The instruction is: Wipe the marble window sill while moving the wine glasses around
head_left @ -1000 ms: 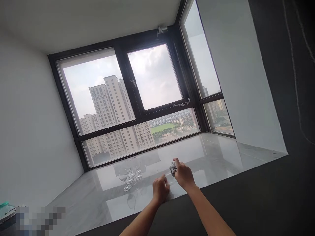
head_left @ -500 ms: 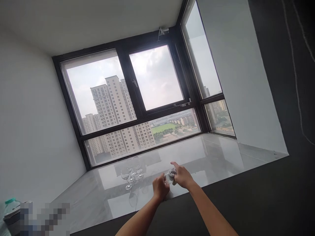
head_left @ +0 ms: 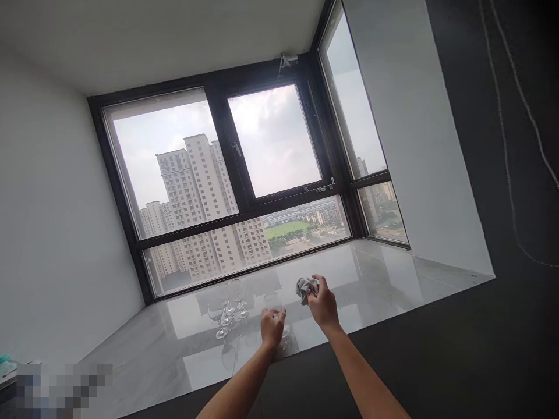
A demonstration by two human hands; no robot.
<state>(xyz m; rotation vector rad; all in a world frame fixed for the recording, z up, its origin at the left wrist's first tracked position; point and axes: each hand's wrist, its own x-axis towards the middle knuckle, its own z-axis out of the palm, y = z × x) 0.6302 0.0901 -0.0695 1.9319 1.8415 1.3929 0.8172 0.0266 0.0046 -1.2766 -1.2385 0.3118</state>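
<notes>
My left hand is closed around the lower part of a clear wine glass that stands upright over the marble window ledge. My right hand is closed on a crumpled grey cloth, held just right of the glass and apart from it. A group of several more clear wine glasses stands on the ledge to the left of my hands.
A large black-framed window rises behind the ledge, showing tower blocks outside. White walls close in the bay on both sides. A dark wall fills the right. A blurred patch and a green-topped item sit at the bottom left.
My right hand has pulled the cloth out of the glass and lifted it to the right. My left hand has turned the glass upright and shifted slightly left.
</notes>
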